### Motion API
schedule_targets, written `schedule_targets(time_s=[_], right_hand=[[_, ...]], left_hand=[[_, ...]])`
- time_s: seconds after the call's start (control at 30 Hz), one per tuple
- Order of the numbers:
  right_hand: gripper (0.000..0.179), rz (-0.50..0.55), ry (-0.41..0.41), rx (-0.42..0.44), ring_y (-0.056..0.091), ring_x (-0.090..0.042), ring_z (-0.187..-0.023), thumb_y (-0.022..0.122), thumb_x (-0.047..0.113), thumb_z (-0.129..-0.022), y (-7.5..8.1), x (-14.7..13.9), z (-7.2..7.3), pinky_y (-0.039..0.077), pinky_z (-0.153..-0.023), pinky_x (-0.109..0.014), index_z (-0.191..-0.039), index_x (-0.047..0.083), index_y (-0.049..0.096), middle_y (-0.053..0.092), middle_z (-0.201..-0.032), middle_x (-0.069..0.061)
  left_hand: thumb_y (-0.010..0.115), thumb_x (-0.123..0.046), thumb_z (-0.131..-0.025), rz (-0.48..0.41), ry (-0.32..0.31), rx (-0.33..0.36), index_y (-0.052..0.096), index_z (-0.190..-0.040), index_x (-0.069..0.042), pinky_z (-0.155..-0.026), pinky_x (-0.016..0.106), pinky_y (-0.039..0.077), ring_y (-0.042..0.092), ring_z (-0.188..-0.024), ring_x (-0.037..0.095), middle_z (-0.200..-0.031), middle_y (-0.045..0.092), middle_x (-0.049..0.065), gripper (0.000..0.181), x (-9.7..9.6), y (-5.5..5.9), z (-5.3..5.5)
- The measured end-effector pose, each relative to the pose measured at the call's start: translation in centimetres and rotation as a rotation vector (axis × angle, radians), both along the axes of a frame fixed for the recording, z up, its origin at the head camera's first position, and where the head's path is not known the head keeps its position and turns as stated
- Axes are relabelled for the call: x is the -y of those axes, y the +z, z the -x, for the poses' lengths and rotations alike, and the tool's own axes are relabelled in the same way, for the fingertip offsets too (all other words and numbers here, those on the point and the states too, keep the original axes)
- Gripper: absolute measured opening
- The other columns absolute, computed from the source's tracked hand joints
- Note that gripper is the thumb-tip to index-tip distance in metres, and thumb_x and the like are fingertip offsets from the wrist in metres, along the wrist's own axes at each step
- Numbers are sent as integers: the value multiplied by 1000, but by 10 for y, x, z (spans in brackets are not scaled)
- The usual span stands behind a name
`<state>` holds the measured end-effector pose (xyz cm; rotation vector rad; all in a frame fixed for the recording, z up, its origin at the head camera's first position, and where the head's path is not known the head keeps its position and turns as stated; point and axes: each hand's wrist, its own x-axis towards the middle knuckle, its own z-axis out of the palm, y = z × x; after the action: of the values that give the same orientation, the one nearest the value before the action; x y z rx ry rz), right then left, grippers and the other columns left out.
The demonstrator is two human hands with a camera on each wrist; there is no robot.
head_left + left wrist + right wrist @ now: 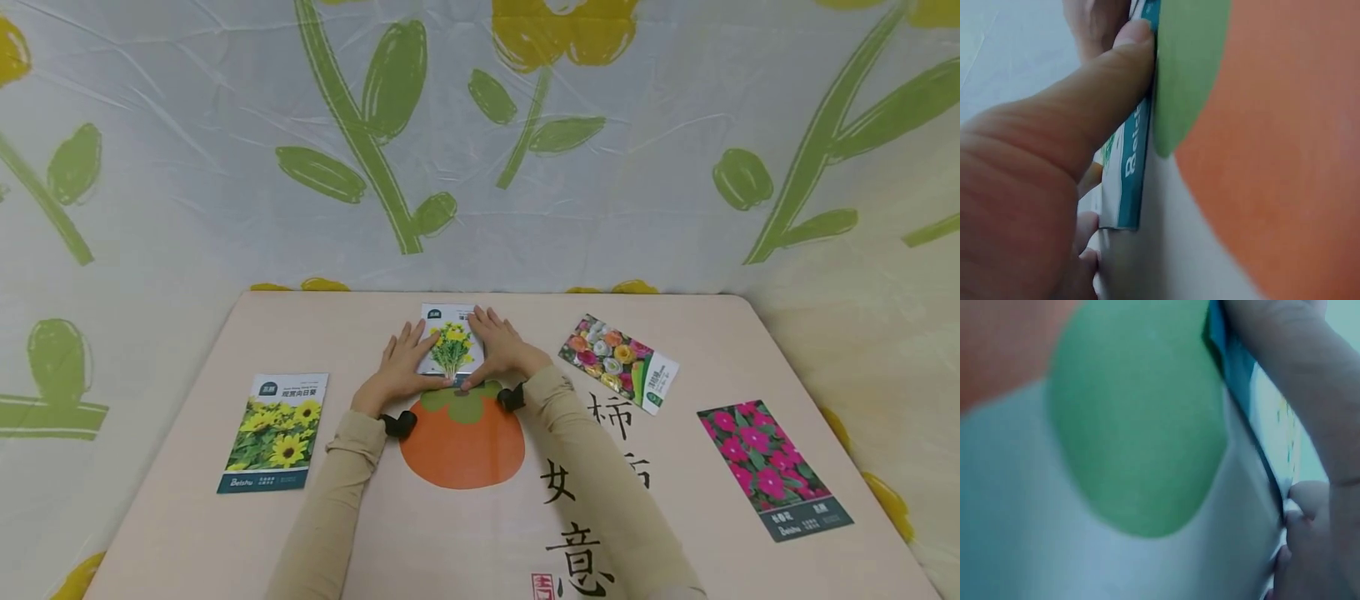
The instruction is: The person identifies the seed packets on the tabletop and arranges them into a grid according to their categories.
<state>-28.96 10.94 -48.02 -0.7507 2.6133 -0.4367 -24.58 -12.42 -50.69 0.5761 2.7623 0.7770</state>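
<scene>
A seed packet [453, 343] with yellow flowers on green stems lies at the far middle of the table, just above the printed orange persimmon [461, 446]. My left hand [396, 367] spreads over its left side and my right hand [506, 347] over its right side. Both thumbs meet near the packet's lower edge, and the other fingers point away from me. In the left wrist view, the left thumb [1119, 69] presses on the packet's teal strip [1132, 194]. Fingers touch the packet's side edge in the right wrist view, where much of the packet is hidden.
To the left lies a sunflower seed packet [275, 433]. On the right are a tilted packet with mixed-colour blooms [618, 360] and one with pink flowers [772, 467]. A flower-printed curtain [570, 225] rises behind the pale pink table [187, 533].
</scene>
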Motion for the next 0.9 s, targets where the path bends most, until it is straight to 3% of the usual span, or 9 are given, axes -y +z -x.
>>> schedule_targets(time_s=[0.3,0.5,0.73,0.9], right_hand=[[116,131,23,-2,0,-40,-150,90,37,-73,-2,-12,4,4,-119,-57,-157,0,18,6,-164,-20],[114,174,10,34,1,-39,-150,90,33,-74,2,-23,0,2,-119,-56,-157,1,19,7,-164,-19],[115,217,7,-9,5,-41,-150,89,34,-74,15,-41,-7,4,-118,-59,-157,0,18,10,-164,-21],[111,303,-41,-34,11,-39,-150,88,31,-76,31,-56,-12,5,-119,-58,-158,2,19,14,-163,-22]], left_hand=[[71,-54,-87,-15,17,-38,26,-159,-17,-118,57,-4,-7,-151,34,-166,2,14,93,1,-6,-1],[71,-56,-86,-16,23,-27,25,-159,-19,-118,55,-5,-9,-151,32,-166,1,12,94,0,-5,-2],[70,-57,-86,-11,21,-21,23,-159,-19,-118,56,-5,-9,-151,32,-166,1,12,95,-1,-3,-2],[71,-54,-86,-21,19,-8,23,-159,-18,-118,56,-6,-9,-151,33,-166,1,13,94,-2,-1,-3]])
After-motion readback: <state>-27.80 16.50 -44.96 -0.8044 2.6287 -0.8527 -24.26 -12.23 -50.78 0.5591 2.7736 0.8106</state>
